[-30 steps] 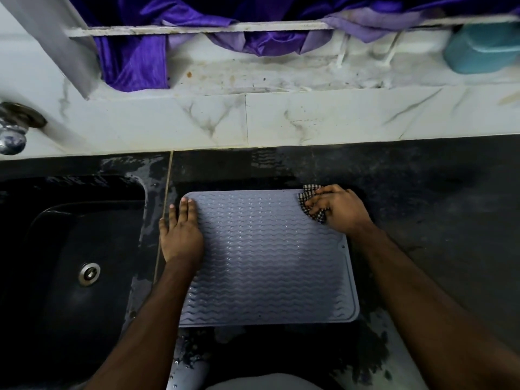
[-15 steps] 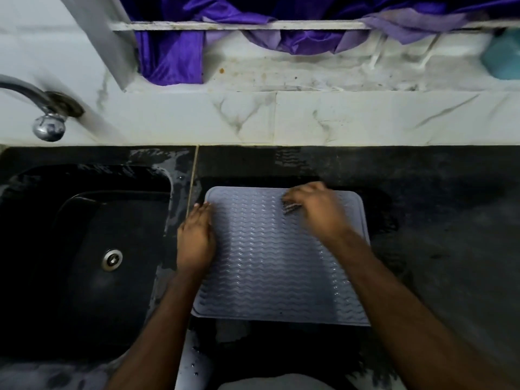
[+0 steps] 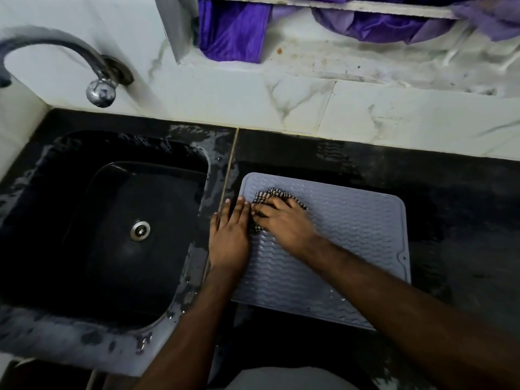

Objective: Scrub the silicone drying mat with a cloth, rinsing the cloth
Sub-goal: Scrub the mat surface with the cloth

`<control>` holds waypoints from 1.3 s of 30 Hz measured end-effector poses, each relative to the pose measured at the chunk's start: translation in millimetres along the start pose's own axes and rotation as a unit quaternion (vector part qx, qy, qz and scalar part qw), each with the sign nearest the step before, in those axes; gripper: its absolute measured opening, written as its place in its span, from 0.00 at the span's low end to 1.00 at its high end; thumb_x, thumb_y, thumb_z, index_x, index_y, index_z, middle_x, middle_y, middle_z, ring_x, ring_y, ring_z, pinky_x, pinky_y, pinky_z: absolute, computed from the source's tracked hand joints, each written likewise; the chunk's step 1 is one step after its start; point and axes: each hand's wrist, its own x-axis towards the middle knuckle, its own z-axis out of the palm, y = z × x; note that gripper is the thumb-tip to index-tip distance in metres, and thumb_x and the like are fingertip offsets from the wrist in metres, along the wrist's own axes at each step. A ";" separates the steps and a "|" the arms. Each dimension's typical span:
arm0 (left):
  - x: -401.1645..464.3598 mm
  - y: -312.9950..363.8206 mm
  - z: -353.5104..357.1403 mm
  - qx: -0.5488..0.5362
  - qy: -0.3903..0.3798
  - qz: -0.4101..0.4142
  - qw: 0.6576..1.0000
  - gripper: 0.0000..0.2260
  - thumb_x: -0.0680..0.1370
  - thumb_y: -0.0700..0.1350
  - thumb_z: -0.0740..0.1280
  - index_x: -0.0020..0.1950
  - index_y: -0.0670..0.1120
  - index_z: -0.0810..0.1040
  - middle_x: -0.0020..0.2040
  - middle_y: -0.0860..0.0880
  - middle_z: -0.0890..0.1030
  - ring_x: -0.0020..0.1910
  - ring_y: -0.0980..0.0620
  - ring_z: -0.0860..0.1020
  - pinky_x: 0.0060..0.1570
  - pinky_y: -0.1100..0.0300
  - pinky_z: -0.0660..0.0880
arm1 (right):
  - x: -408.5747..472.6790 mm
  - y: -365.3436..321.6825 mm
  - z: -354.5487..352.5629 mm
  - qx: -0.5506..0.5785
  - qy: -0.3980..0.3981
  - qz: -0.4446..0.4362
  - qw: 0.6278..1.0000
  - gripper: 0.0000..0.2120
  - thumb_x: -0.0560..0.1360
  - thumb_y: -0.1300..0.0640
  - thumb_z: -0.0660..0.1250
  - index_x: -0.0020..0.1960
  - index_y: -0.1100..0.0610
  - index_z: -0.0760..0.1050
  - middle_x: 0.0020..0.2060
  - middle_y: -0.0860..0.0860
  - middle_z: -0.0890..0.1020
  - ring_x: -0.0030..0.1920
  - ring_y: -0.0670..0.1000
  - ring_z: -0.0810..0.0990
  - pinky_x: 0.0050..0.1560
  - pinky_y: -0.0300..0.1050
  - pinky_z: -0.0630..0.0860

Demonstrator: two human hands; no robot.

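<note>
The right hand [image 3: 284,223] lies on the mat's far left part with its fingers curled over a bunched checked cloth [image 3: 271,197], pressing it down onto the ridged surface; the cloth sticks out past the fingertips on the far side and shows a little under the palm. Just beside it, the left hand [image 3: 229,237] lies flat with straight fingers on the mat's left edge, partly on the mat and partly on the counter, the two hands touching or nearly so.

The mat [image 3: 346,243] is grey with a wavy ridge pattern and rounded corners. It lies flat on the dark counter [image 3: 455,198], its left edge close to the thin seam that runs toward the wall.

Left of the seam sits a black sink [image 3: 70,220] with a metal drain [image 3: 139,229] in its floor; its rim looks wet. A curved metal tap [image 3: 92,71] comes out of the white marbled wall [image 3: 309,108] above the sink's far side. Further up, a purple fabric [image 3: 233,32] hangs over a ledge.
</note>
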 end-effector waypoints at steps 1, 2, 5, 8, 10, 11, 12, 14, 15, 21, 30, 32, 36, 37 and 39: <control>-0.4 1.3 0.4 0.010 0.000 -0.003 1.000 0.26 0.84 0.44 0.51 0.83 0.51 0.54 0.83 0.54 0.53 0.82 0.49 0.49 0.78 0.45 0.49 | -3.2 3.9 -1.5 -0.012 0.002 -0.006 1.000 0.25 0.76 0.56 0.66 0.72 0.46 0.71 0.74 0.45 0.69 0.70 0.55 0.66 0.63 0.58 0.67; -0.9 1.9 0.7 0.019 0.000 -0.005 1.000 0.27 0.83 0.44 0.49 0.83 0.52 0.52 0.83 0.55 0.52 0.82 0.48 0.48 0.78 0.44 0.48 | -7.2 7.5 -2.0 -0.022 0.003 -0.009 1.000 0.25 0.76 0.56 0.66 0.72 0.45 0.70 0.73 0.45 0.69 0.70 0.55 0.66 0.64 0.59 0.67; -2.7 4.1 1.8 0.037 -0.003 -0.012 0.999 0.28 0.82 0.44 0.46 0.83 0.51 0.48 0.84 0.54 0.49 0.82 0.47 0.45 0.78 0.43 0.46 | -26.6 20.1 1.5 -0.037 -0.002 0.002 0.999 0.26 0.78 0.57 0.65 0.74 0.43 0.67 0.74 0.44 0.68 0.70 0.55 0.66 0.66 0.59 0.66; -3.3 10.2 1.8 0.042 -0.003 -0.025 0.999 0.28 0.83 0.43 0.48 0.83 0.51 0.48 0.84 0.54 0.49 0.82 0.46 0.45 0.78 0.42 0.46 | -50.4 33.9 2.8 -0.051 0.006 0.016 0.999 0.27 0.76 0.58 0.67 0.73 0.43 0.69 0.72 0.44 0.71 0.68 0.54 0.68 0.62 0.57 0.67; -2.9 13.4 2.1 0.048 0.000 -0.034 0.998 0.27 0.83 0.42 0.49 0.83 0.51 0.50 0.83 0.54 0.50 0.82 0.46 0.46 0.78 0.41 0.47 | -64.4 42.7 3.4 -0.068 0.010 0.022 0.997 0.25 0.75 0.58 0.68 0.70 0.44 0.73 0.69 0.45 0.74 0.66 0.55 0.71 0.60 0.56 0.69; -2.8 15.4 2.3 0.050 0.000 -0.038 0.998 0.27 0.83 0.42 0.49 0.83 0.50 0.50 0.83 0.54 0.50 0.82 0.46 0.46 0.78 0.41 0.48 | -71.7 47.3 3.7 -0.071 0.012 0.031 0.997 0.24 0.74 0.58 0.69 0.69 0.44 0.74 0.68 0.46 0.76 0.65 0.55 0.72 0.59 0.56 0.70; -2.6 16.7 2.5 0.051 0.000 -0.042 0.998 0.27 0.83 0.42 0.50 0.83 0.50 0.51 0.83 0.54 0.51 0.82 0.46 0.47 0.78 0.40 0.49 | -78.4 51.3 3.9 -0.070 0.015 0.044 0.996 0.23 0.74 0.58 0.69 0.68 0.44 0.75 0.67 0.46 0.76 0.65 0.55 0.72 0.58 0.55 0.70; -3.0 20.1 2.8 0.052 0.002 -0.050 0.997 0.27 0.83 0.41 0.51 0.83 0.50 0.52 0.83 0.54 0.52 0.82 0.45 0.48 0.78 0.40 0.51 | -92.9 58.2 4.6 -0.058 0.017 0.080 0.995 0.20 0.74 0.56 0.68 0.65 0.42 0.78 0.66 0.45 0.77 0.66 0.55 0.70 0.57 0.55 0.69; -3.4 20.4 2.7 0.054 0.003 -0.053 0.997 0.27 0.83 0.40 0.51 0.83 0.50 0.53 0.83 0.55 0.52 0.82 0.45 0.48 0.77 0.40 0.51 | -99.7 60.8 5.7 -0.049 0.017 0.102 0.993 0.19 0.75 0.55 0.68 0.64 0.41 0.78 0.66 0.45 0.76 0.67 0.54 0.69 0.58 0.55 0.68; -4.2 20.7 3.1 0.065 0.008 -0.061 0.996 0.28 0.82 0.39 0.51 0.83 0.51 0.54 0.83 0.56 0.53 0.82 0.46 0.50 0.77 0.40 0.53 | -148.8 75.6 19.3 -0.015 0.037 0.234 0.971 0.18 0.75 0.57 0.68 0.60 0.39 0.81 0.67 0.47 0.76 0.67 0.56 0.70 0.62 0.56 0.67; -3.4 22.7 3.1 0.078 0.005 -0.064 0.995 0.29 0.81 0.38 0.52 0.83 0.51 0.53 0.83 0.55 0.52 0.82 0.45 0.49 0.77 0.39 0.51 | -202.3 106.4 19.1 0.014 0.056 0.317 0.947 0.19 0.74 0.56 0.63 0.58 0.37 0.82 0.65 0.45 0.77 0.67 0.56 0.68 0.63 0.60 0.66; -3.7 22.4 2.9 0.077 0.004 -0.063 0.995 0.29 0.81 0.39 0.52 0.83 0.51 0.53 0.83 0.55 0.53 0.82 0.45 0.49 0.77 0.40 0.52 | -212.3 110.6 18.5 0.017 0.067 0.334 0.940 0.16 0.75 0.54 0.65 0.57 0.38 0.82 0.64 0.45 0.77 0.66 0.57 0.69 0.62 0.59 0.67; -5.2 20.5 3.7 0.062 0.002 -0.051 0.997 0.29 0.82 0.38 0.51 0.83 0.50 0.53 0.83 0.54 0.53 0.82 0.45 0.50 0.77 0.39 0.53 | -221.9 118.4 10.3 0.006 0.030 0.358 0.933 0.13 0.77 0.51 0.64 0.56 0.39 0.83 0.63 0.44 0.77 0.66 0.56 0.68 0.60 0.56 0.67; -5.0 19.6 3.1 0.050 0.000 -0.045 0.998 0.29 0.82 0.38 0.51 0.83 0.50 0.54 0.83 0.54 0.54 0.82 0.46 0.50 0.76 0.39 0.54 | -220.5 118.9 6.2 -0.007 0.012 0.365 0.931 0.13 0.77 0.50 0.64 0.57 0.40 0.83 0.63 0.44 0.76 0.66 0.56 0.67 0.60 0.56 0.67; -5.6 15.7 0.1 0.012 0.004 -0.034 0.999 0.29 0.80 0.37 0.53 0.82 0.50 0.58 0.83 0.53 0.56 0.82 0.47 0.52 0.75 0.39 0.55 | -216.1 117.0 -1.8 -0.043 -0.009 0.391 0.919 0.12 0.77 0.51 0.64 0.56 0.45 0.83 0.63 0.46 0.76 0.66 0.56 0.66 0.61 0.56 0.67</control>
